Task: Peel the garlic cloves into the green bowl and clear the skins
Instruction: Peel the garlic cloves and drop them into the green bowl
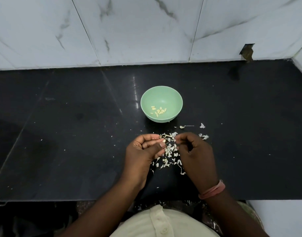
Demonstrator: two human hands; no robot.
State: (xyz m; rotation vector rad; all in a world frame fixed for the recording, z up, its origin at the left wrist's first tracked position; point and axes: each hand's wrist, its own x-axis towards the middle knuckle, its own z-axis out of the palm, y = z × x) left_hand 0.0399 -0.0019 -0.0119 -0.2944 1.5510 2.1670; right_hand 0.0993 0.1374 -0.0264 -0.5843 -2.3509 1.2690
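A pale green bowl (pixel 170 94) stands on the black counter and holds several peeled garlic cloves (pixel 159 110). In front of it, my left hand (pixel 143 150) pinches a small garlic clove (pixel 162 140) between thumb and fingers. My right hand (pixel 195 152) pinches a thin strip of skin (pixel 170 139) that runs from that clove. A pile of white garlic skins (pixel 170 155) lies on the counter between and under both hands. One unpeeled clove with a stalk (pixel 182 126) lies just right of the bowl's base.
The black counter (pixel 78 134) meets a marble-tiled wall (pixel 146 31) behind the bowl. Loose skin flakes (pixel 204 136) are scattered right of my hands, and more lie on the floor (pixel 140 207) below the counter's front edge. A broken hole in the tile (pixel 247 52) sits at the back right.
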